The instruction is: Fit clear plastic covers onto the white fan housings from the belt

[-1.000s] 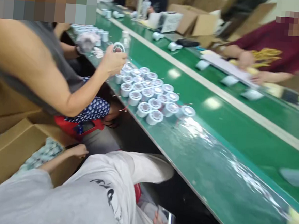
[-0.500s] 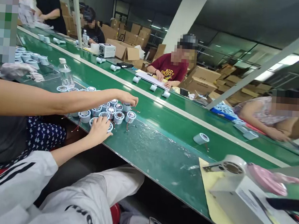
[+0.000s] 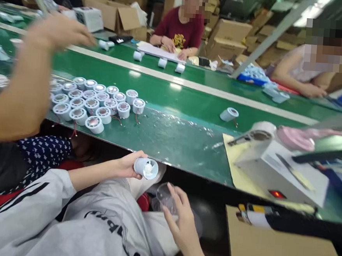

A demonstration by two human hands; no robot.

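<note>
Over my lap, my left hand (image 3: 129,165) is closed around a small light-blue fan unit (image 3: 142,167); its open end faces right and shows white blades. My right hand (image 3: 182,216) is close by on the right, with a clear plastic cup (image 3: 165,194) between thumb and fingers. A gap separates the cup from the fan unit. On the green bench (image 3: 175,144) ahead, several similar light-blue units (image 3: 95,124) stand in a cluster, some with red wires hanging down.
A co-worker's blurred arm (image 3: 28,79) reaches across from the left. One light-blue unit (image 3: 228,115) lies on the conveyor belt (image 3: 190,100). At right are a white machine (image 3: 282,171) with a lit red switch and a cardboard box (image 3: 280,245). Two people sit across the belt.
My left hand has left the cluster with a fan unit and come back over my lap. My right hand has risen with the cup. The co-worker's arm has pulled up and left.
</note>
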